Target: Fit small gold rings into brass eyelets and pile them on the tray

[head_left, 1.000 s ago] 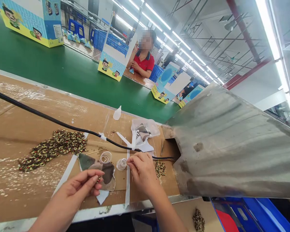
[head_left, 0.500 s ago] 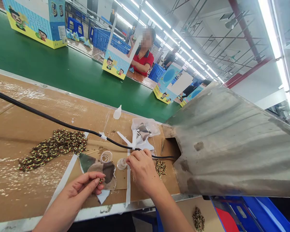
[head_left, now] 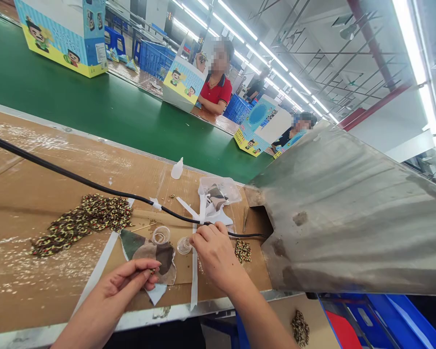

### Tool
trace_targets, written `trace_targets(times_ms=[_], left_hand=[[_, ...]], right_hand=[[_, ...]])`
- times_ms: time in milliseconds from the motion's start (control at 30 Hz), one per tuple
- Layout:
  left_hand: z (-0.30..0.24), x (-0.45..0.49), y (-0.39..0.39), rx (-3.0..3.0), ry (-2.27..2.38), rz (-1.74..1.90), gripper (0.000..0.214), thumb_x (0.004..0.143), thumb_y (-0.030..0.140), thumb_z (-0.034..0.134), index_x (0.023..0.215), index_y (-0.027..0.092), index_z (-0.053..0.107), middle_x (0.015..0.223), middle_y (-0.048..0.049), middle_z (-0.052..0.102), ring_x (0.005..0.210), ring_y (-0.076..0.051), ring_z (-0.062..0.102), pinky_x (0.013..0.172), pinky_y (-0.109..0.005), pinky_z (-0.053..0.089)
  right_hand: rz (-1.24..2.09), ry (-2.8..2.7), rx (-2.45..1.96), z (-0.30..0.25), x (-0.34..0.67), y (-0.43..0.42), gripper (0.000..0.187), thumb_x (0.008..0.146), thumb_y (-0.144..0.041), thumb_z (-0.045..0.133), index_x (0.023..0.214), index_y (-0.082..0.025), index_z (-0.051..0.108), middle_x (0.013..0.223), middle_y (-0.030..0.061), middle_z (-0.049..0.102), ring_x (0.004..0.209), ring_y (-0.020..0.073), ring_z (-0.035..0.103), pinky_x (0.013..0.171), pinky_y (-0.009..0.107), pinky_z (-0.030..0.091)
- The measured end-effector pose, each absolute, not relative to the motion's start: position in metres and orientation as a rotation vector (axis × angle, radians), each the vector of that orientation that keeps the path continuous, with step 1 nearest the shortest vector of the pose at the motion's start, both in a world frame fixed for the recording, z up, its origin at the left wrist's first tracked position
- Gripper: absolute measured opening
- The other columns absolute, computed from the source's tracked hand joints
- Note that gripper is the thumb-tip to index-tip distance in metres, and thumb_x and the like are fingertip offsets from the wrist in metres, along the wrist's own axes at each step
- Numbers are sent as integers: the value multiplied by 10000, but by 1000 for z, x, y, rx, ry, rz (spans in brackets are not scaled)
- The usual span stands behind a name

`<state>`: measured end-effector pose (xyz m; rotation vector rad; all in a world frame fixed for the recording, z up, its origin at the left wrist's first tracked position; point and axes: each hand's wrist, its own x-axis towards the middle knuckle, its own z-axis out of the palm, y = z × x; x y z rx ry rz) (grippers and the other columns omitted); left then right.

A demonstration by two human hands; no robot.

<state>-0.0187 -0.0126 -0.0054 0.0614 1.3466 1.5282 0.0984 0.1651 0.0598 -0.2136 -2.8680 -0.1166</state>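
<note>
My left hand [head_left: 125, 288] is closed in a pinch on a small patterned piece [head_left: 153, 271], mostly covered by the fingertips. Beneath those fingers lies a camouflage-patterned cloth [head_left: 145, 249] with a frayed edge. My right hand [head_left: 216, 252] has its fingers pressed together at the rim of a small clear cup [head_left: 183, 246]; what they hold, if anything, is hidden. A second clear cup [head_left: 161, 235] stands on the cloth, and a thin stick [head_left: 143, 227] lies behind it. A small heap of speckled pieces [head_left: 243, 251] is to the right of my right hand.
A large pile of patterned pieces [head_left: 89, 215] lies left on the cardboard-covered bench. A black cable [head_left: 76, 182] crosses to a metal housing [head_left: 349, 218] on the right. Behind are a white bottle [head_left: 177, 168], a plastic tray [head_left: 232, 191] and a green belt [head_left: 131, 121] with cartons.
Both hands stay almost where they were, still pinched. Across the belt, a printed carton has shifted right and tilted, and another person has come into view at the right.
</note>
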Motion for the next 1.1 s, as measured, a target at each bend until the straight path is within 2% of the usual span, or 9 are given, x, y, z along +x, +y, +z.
trace_targets(times_ms=[233, 433, 567, 667, 833, 933, 1100], left_hand=[[-9, -18, -16, 132, 1356, 1519, 583, 523, 593, 770, 928, 186, 669, 838, -40, 669, 810, -147, 593, 780, -180, 463], [-8, -19, -13, 90, 1335, 1524, 644, 514, 585, 782, 978, 167, 622, 855, -42, 665, 857, -145, 589, 805, -163, 457], [1, -16, -12, 13, 1265, 1548, 617, 499, 535, 813, 960, 186, 598, 898, -1, 631, 845, -132, 598, 798, -171, 472], [14, -11, -9, -59, 1191, 1537, 621, 463, 509, 836, 931, 185, 587, 853, 19, 606, 783, -119, 599, 721, -172, 481], [21, -5, -2, -158, 1093, 1497, 609, 402, 408, 879, 876, 152, 594, 790, 17, 596, 729, -117, 600, 680, -190, 504], [20, -4, -3, -175, 1048, 1489, 514, 442, 340, 879, 830, 146, 604, 791, 19, 591, 713, -116, 601, 655, -200, 514], [24, -7, -6, -198, 999, 1473, 420, 471, 268, 874, 791, 136, 636, 805, 4, 596, 703, -121, 610, 669, -220, 536]], right_hand=[[-116, -2919, -188, 62, 98, 165, 27, 862, -140, 550, 847, -151, 571, 822, 19, 534, 776, 135, 385, 798, 299, 247], [-25, -2816, -261, 61, 101, 167, 107, 890, -161, 515, 806, -156, 581, 818, 9, 559, 767, 120, 409, 789, 286, 240], [427, -2734, -538, 62, 106, 163, 84, 882, -187, 537, 842, -185, 611, 857, -21, 580, 827, 91, 470, 794, 262, 250], [862, -2612, -754, 60, 111, 154, 66, 859, -216, 569, 837, -190, 624, 833, -26, 574, 810, 71, 485, 771, 226, 301], [1252, -2384, -753, 55, 114, 136, 89, 834, -219, 583, 793, -149, 619, 787, -14, 562, 743, 43, 495, 693, 167, 365], [1252, -2379, -689, 51, 115, 126, 74, 835, -206, 583, 792, -154, 613, 778, -21, 558, 736, 37, 489, 692, 161, 360], [996, -2494, -514, 45, 115, 112, 41, 839, -167, 590, 842, -199, 615, 811, -42, 555, 816, 52, 460, 783, 210, 287]])
